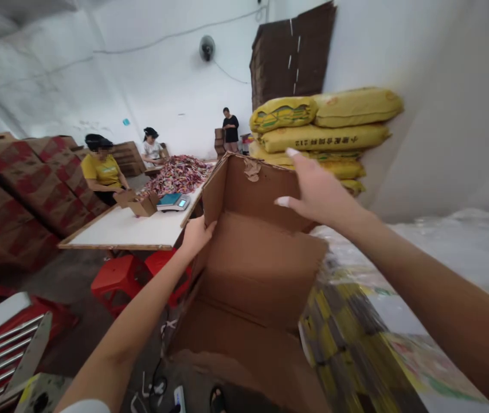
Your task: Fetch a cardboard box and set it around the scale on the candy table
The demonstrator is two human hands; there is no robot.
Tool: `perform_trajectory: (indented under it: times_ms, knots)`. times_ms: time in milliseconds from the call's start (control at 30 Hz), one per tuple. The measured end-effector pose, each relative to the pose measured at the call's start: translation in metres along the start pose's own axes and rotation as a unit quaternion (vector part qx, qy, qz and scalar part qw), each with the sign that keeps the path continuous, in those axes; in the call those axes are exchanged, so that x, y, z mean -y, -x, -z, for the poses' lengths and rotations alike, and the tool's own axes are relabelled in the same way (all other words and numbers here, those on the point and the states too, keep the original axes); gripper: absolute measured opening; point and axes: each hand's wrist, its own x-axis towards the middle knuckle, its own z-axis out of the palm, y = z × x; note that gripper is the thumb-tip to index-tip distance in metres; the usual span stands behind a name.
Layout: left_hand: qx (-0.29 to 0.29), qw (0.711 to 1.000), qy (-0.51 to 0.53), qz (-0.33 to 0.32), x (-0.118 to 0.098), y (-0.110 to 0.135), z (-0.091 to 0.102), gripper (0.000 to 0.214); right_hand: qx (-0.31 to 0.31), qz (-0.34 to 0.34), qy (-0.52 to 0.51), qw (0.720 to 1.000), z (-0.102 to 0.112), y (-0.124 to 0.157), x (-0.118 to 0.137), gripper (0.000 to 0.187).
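In front of me is a large brown cardboard box (265,252), tilted, its inside facing me and its edges torn. My left hand (196,235) grips the left side wall, thumb inside and the other fingers hidden behind the cardboard. At the upper right of the box my right hand (317,186) is raised, thumb and index finger spread apart. It overlaps the far wall's edge in view, and I cannot tell whether it touches the cardboard. A torn paper flap hangs at the far rim.
A white table (115,226) holds a scale (173,202), a small carton (144,205) and a heap of small packets (179,174). Co-workers are beyond it. Red stools (117,278), a roller conveyor (6,350), stacked yellow sacks (334,139) and plastic-wrapped goods (356,338) surround me.
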Motion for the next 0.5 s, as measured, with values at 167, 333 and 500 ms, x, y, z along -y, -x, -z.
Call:
perform_trajectory:
  times_ms: [167, 333, 500]
  knots:
    - [0.021, 0.989, 0.12, 0.087, 0.066, 0.013, -0.023, 0.027, 0.017, 0.015, 0.037, 0.999, -0.081, -0.085, 0.058, 0.031]
    - [0.09, 0.929, 0.343, 0.11, 0.148, 0.035, -0.059, 0.036, 0.055, 0.089, 0.019, 0.994, -0.142, -0.115, 0.09, 0.028]
    - [0.078, 0.855, 0.466, 0.212, 0.212, 0.041, -0.077, 0.021, 0.048, 0.214, -0.026, 0.975, -0.194, -0.132, 0.124, 0.023]
